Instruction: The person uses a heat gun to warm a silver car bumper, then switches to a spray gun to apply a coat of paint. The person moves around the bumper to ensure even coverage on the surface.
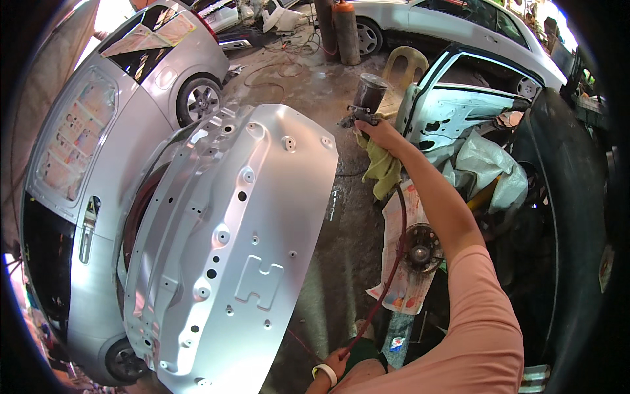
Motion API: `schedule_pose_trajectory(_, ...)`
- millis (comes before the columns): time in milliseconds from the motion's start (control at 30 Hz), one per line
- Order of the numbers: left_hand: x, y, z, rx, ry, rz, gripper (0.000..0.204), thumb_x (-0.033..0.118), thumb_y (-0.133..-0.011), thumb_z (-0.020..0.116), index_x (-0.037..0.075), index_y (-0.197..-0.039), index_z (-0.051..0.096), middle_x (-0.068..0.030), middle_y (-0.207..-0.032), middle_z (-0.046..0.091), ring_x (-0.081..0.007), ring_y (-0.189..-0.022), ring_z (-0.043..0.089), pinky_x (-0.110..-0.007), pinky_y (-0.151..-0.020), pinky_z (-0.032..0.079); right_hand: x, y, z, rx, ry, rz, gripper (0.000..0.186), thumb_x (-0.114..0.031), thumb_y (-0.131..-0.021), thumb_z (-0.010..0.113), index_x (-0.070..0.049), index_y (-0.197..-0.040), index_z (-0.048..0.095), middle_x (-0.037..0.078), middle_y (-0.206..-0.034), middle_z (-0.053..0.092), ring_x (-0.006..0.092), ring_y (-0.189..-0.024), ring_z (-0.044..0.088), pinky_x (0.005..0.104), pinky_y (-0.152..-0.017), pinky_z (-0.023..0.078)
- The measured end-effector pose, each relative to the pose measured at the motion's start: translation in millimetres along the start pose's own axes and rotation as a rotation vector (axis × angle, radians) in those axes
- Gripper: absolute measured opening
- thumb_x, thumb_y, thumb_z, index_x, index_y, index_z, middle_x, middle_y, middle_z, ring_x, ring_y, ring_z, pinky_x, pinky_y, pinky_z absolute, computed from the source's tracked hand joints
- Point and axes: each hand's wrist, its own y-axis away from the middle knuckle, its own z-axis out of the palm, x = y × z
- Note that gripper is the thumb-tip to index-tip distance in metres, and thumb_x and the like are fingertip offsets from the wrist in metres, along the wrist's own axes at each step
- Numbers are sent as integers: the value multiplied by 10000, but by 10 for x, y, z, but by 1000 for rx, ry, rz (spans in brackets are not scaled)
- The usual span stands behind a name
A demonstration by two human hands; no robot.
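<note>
My right hand (382, 133), arm stretched forward, is closed around a spray gun (357, 118) with a dark metal paint cup (371, 90) on top. A yellow-green cloth (382, 169) hangs below that hand. From the gun's lower end a dark red air hose (398, 253) runs down toward me. Low in the view, my left hand (335, 362), with a pale band at the wrist, is closed on the hose near my leg. Left of both hands lies a large silver car body panel (279, 210) with holes and a raised pattern; the gun is beyond its far right corner, apart from it.
A silver car (108, 151) with paper-masked windows stands left. At right are a detached car door (453, 118), plastic sheeting (489, 161), a wheel hub (422, 248) over printed paper and a dark panel (564, 217). Beyond stand a plastic chair (399, 65), gas cylinders (346, 33) and a white car (440, 23).
</note>
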Motion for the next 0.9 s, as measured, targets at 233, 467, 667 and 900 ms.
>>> schedule_pose_trajectory(233,326,-66,-101,-128,-50,32,380,298,-1049,528,60,-1329,624,-202,-1169,707,-311,-1085,670,-378,-947,497,-391,-12,-41,-24,68,-91,530,-491,-961,670,-18,-1200,656,76,-1063,693,191,-959,601,351,-877,478)
schedule_pose_trajectory(467,-178,-170,99,-74,45,117,363,303,-1050,528,73,-1308,639,-185,-1217,696,-313,-1139,658,-385,-968,498,-199,-163,423,130,262,-206,485,-458,-921,706,-58,-1195,689,106,-986,734,213,-938,667,384,-865,493)
schedule_pose_trajectory(667,-768,43,207,-151,-18,63,376,294,-1035,541,82,-1334,625,-182,-1249,685,-341,-1157,642,-442,-982,486,-777,656,1070,-102,84,-240,427,-405,-931,712,-51,-1168,678,74,-848,697,167,-762,621,357,-738,510)
schedule_pose_trajectory(900,-1645,454,369,-346,-115,-49,488,321,-974,607,107,-1413,583,-159,-1390,620,-334,-1308,561,-452,-1088,447,-1284,2097,1632,-402,-38,-164,365,-335,-957,704,-34,-1157,654,83,-898,699,139,-780,613,334,-724,513)
